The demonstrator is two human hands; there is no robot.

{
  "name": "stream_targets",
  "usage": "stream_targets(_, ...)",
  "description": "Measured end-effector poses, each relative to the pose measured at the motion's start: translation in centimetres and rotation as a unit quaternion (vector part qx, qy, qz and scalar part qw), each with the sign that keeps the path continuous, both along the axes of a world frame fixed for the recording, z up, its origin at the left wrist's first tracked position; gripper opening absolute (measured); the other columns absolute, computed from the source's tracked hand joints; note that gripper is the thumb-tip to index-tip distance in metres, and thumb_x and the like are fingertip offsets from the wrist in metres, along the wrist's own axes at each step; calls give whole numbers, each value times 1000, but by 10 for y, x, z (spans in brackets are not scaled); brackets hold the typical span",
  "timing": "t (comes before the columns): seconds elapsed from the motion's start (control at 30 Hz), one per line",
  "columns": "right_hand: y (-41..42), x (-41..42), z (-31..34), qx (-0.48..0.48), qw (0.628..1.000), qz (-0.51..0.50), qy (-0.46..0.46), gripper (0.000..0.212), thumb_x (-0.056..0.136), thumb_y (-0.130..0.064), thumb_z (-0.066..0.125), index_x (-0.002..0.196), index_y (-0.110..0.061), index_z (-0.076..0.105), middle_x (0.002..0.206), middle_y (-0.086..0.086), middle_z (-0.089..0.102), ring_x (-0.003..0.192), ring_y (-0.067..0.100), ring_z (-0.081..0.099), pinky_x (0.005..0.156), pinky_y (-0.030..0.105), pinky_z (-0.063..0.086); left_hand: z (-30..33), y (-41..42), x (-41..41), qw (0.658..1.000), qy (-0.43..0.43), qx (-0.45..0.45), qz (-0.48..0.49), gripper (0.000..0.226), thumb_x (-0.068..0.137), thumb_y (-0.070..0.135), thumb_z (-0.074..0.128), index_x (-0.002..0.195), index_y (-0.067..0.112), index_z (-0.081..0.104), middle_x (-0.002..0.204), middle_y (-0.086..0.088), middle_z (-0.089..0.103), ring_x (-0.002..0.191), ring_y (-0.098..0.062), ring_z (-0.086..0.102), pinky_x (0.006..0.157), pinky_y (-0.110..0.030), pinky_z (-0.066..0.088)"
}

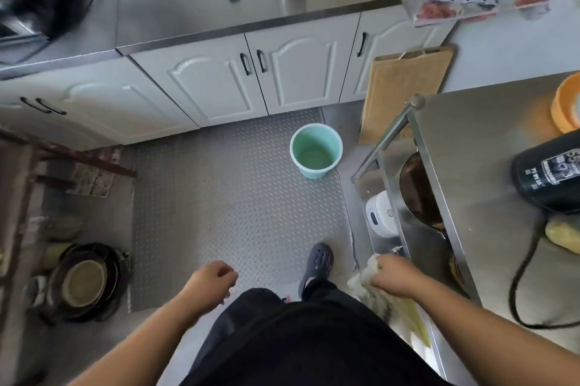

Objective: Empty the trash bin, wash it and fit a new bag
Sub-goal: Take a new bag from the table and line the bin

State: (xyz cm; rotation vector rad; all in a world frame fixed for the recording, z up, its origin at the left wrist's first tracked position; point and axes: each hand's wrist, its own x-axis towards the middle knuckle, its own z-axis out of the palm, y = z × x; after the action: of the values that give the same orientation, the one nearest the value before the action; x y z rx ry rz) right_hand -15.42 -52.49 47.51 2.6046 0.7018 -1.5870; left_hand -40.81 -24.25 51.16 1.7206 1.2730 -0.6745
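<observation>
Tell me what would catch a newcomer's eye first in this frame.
The mint-green trash bin stands upright and unlined on the metal floor plate, near the white cabinets. At the bottom, the right hand grips a pale crumpled cloth beside the steel table, while the left hand hangs loosely curled and holds nothing. A dark clog steps forward between them.

A pale green trash bin (316, 150) stands upright, empty and bagless, on the metal floor, far right.
</observation>
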Motion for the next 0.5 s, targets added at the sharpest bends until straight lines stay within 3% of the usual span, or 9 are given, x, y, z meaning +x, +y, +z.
stream_targets(0.07, 32, 30, 8, 25, 999, -20, -9, 22, 77, -26, 61, 63, -20, 45, 70, -2, 54, 71, 22, 57, 56, 28, 38, 7, 6, 29, 999, -27, -5, 30, 13, 92, 23, 58, 89, 15, 68, 86, -7, 73, 70, -20, 68, 65, -34, 59)
stream_targets(0.13, 63, 53, 16, 60, 995, -72, -15, 22, 78, -26, 63, 65, -19, 47, 68, -2, 53, 65, 18, 54, 56, 28, 37, 13, 8, 46, 999, -29, -6, 24, 13, 90, 23, 58, 88, 15, 68, 83, -9, 74, 69, -22, 69, 67, -37, 59)
stream_targets(0.23, 106, 83, 25, 103, 981, -162, -9, 25, 79, -27, 67, 63, -18, 49, 63, -2, 52, 57, 14, 51, 51, 26, 35, 13, 11, 54, 1000, -2, -16, 11, 12, 88, 21, 58, 84, 16, 68, 73, -5, 71, 61, -15, 63, 56, -26, 52)
stream_targets(0.3, 132, 98, 27, 132, 968, -214, 15, 25, 79, -31, 70, 66, -17, 55, 65, -2, 57, 59, 12, 55, 50, 23, 40, 9, 18, 56, 999, 19, -28, 10, 11, 88, 20, 57, 83, 16, 67, 70, 0, 67, 61, -12, 59, 57, -25, 48)
stream_targets(0.37, 157, 111, 30, 182, 928, -317, 75, 20, 80, -33, 72, 81, -14, 66, 82, 4, 70, 76, 19, 67, 67, 24, 53, 9, 31, 68, 999, 21, -40, 18, 12, 88, 19, 57, 82, 17, 67, 69, 2, 68, 63, -13, 60, 63, -28, 50)
stream_targets(0.43, 184, 123, 36, 207, 862, -442, 138, 24, 83, -32, 70, 97, -12, 70, 101, 13, 73, 94, 30, 70, 86, 43, 55, 12, 48, 98, 998, -17, -45, 34, 12, 88, 20, 58, 82, 16, 68, 69, 0, 70, 64, -16, 64, 68, -36, 56)
stream_targets(0.5, 210, 135, 47, 214, 802, -519, 203, 25, 86, -29, 63, 100, -9, 68, 98, 15, 72, 89, 32, 70, 81, 46, 57, 20, 68, 142, 996, -78, -38, 37, 10, 87, 24, 61, 82, 20, 68, 75, 0, 73, 69, -17, 68, 75, -39, 59)
